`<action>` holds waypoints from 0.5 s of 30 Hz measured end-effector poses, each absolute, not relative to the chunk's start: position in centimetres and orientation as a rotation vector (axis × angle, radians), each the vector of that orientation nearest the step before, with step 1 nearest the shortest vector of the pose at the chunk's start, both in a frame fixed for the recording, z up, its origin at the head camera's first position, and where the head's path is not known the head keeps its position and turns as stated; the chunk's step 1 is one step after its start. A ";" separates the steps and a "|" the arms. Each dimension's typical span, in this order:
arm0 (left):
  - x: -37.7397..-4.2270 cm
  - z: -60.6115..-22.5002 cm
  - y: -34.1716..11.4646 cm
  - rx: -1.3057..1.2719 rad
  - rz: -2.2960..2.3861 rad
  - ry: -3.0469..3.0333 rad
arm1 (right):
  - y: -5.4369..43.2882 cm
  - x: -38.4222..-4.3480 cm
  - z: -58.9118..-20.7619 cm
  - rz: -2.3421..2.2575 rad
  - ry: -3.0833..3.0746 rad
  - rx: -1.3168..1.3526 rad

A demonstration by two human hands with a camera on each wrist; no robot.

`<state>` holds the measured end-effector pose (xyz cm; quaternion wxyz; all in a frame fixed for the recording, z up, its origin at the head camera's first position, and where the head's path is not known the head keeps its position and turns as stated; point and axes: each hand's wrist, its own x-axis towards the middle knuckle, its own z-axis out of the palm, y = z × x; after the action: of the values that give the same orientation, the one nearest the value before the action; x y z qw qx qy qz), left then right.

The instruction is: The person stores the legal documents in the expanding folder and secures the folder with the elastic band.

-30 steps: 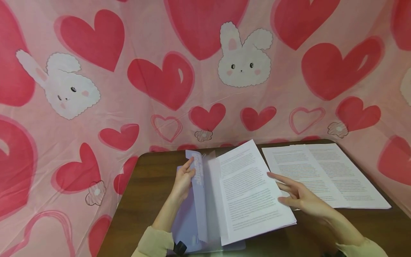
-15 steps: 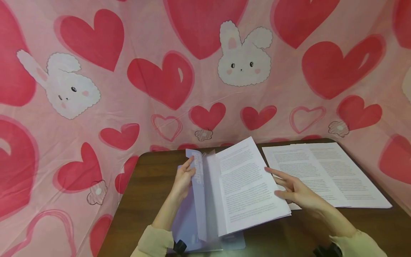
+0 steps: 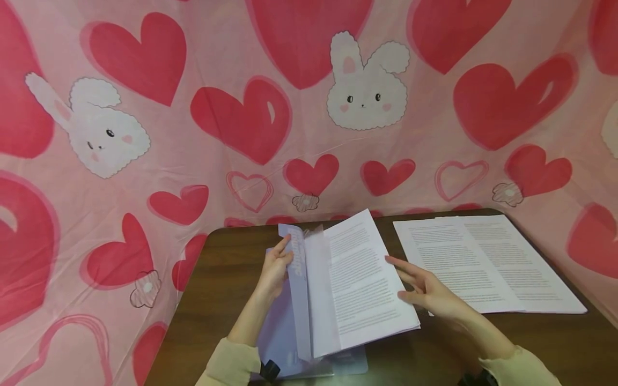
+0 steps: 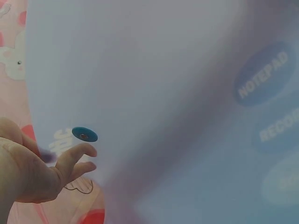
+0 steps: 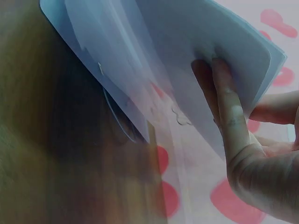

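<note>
A lavender file folder [image 3: 279, 338] lies on the table with its cover [image 3: 300, 305] raised. My left hand [image 3: 275, 271] holds that cover by its upper left edge. A round teal button [image 4: 84, 134] shows near the left fingers in the left wrist view. Several printed sheets [image 3: 364, 284] stand tilted, their left part behind a clear plastic sleeve [image 3: 322, 300] of the folder. My right hand [image 3: 429, 289] pinches the stack at its right edge; in the right wrist view, straight fingers [image 5: 229, 102] lie along one face of the sheets and the thumb is on the other side.
Two more printed piles [image 3: 521, 268] lie side by side on the right of the dark wooden table [image 3: 222, 273]. A pink cloth [image 3: 299, 134] with hearts and rabbits hangs right behind the table's back edge.
My right hand has moved left with the sheets, and more of them sits behind the clear sleeve. My left hand has kept its hold on the cover.
</note>
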<state>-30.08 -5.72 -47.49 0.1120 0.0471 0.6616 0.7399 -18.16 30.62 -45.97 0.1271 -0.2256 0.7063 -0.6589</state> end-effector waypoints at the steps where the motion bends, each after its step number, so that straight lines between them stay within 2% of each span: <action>1: -30.1 -47.5 -5.7 0.135 2.175 1.939 | 30.4 -18.1 -46.1 -1.930 2.037 -0.662; 15: -30.1 -47.4 -5.7 0.139 2.197 1.919 | 27.2 -18.0 -48.1 -2.017 1.833 -0.718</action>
<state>-30.06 -5.67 -47.43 0.1106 0.0472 0.6530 0.7477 -18.01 27.23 -48.14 0.1607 -0.2512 0.6420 -0.7064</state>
